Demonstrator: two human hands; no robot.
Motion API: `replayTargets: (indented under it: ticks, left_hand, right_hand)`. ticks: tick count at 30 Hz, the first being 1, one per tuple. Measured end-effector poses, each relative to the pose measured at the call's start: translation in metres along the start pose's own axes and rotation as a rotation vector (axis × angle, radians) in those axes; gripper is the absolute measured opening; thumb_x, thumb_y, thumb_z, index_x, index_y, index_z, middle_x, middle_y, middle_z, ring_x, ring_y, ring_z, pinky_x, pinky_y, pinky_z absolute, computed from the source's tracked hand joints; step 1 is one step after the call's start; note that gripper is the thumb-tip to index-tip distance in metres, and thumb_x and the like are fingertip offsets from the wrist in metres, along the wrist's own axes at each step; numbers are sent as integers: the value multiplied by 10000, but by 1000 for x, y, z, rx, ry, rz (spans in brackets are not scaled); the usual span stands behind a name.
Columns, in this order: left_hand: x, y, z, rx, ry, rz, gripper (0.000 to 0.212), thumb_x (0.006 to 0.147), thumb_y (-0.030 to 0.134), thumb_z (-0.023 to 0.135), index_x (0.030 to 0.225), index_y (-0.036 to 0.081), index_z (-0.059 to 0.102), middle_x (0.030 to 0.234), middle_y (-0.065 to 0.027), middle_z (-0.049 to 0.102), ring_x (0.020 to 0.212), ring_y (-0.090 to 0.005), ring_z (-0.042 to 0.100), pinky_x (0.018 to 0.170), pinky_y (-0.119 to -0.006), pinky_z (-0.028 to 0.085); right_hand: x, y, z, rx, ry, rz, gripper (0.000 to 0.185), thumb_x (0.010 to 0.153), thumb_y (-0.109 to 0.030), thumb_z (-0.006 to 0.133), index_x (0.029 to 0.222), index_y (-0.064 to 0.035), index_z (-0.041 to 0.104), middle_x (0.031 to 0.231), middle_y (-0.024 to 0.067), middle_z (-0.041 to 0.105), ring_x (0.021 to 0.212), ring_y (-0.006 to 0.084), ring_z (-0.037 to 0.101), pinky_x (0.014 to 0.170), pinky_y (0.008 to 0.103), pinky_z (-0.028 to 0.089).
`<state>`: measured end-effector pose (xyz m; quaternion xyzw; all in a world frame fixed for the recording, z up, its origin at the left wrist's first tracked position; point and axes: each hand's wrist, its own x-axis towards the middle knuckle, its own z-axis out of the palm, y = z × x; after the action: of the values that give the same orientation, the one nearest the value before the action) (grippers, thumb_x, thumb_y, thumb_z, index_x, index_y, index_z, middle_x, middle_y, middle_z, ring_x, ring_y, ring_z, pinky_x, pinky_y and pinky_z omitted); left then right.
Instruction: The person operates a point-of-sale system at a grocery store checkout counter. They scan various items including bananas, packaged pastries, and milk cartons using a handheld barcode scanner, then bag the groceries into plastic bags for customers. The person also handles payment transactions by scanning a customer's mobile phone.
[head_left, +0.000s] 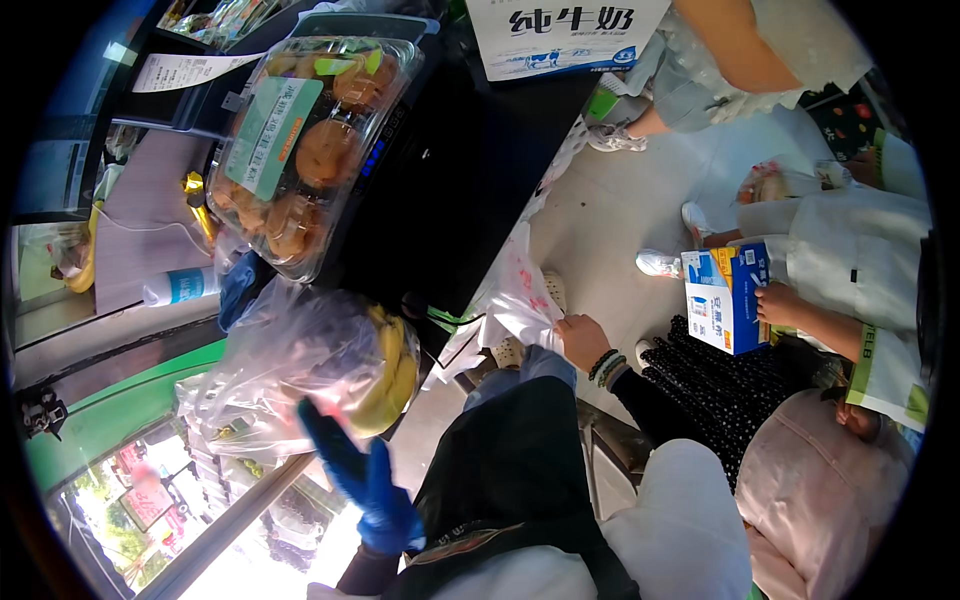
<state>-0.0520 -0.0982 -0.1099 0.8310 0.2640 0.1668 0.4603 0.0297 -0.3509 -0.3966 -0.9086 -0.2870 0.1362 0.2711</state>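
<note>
My left hand (367, 484) wears a blue glove. Its thumb stands apart from the fingers, and nothing is in it. Right beside its fingertips is a clear plastic bag (277, 352) with yellow bananas (394, 367) at its side; whether the fingers touch the bag I cannot tell. My right hand (583, 341) is bare, with beaded bracelets at the wrist. It grips a white plastic bag (521, 289) with red print that hangs at the counter's edge. On the black counter (450, 180) sits a clear plastic clamshell box (311, 150) with round brown food inside and a printed label.
A white milk carton box (570, 37) stands at the counter's far end. A paper receipt (191, 71) juts out beside the clamshell. To the right several people stand close by; one person's hand (780, 306) holds a blue and white carton (724, 300). A window (142, 480) lies at lower left.
</note>
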Motion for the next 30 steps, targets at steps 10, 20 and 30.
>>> replayTargets:
  ticks: [10, 20, 30]
  left_hand:
    - [-35, -119, 127, -952, -633, -1089, 292, 891, 272, 543, 1101, 69, 569, 974, -79, 596, 869, -181, 572, 810, -314, 456]
    - [-6, -127, 148, -756, -445, -934, 159, 834, 186, 619, 898, 43, 647, 731, 1, 584, 663, -106, 543, 631, -255, 434]
    - [-26, -197, 149, -253, -520, -561, 485, 789, 444, 616, 894, -29, 598, 715, -176, 603, 667, -294, 600, 605, -387, 466]
  right_hand:
    - [43, -71, -33, 886, -23, 554, 256, 841, -220, 614, 792, 30, 638, 632, 76, 623, 581, 121, 577, 560, 261, 450]
    - [45, -70, -27, 904, -74, 622, 243, 829, -196, 618, 727, 25, 629, 620, 95, 628, 561, 150, 596, 549, 271, 461]
    - [50, -32, -37, 431, -15, 267, 111, 772, -66, 601, 704, 21, 616, 599, 79, 623, 570, 124, 595, 537, 268, 468]
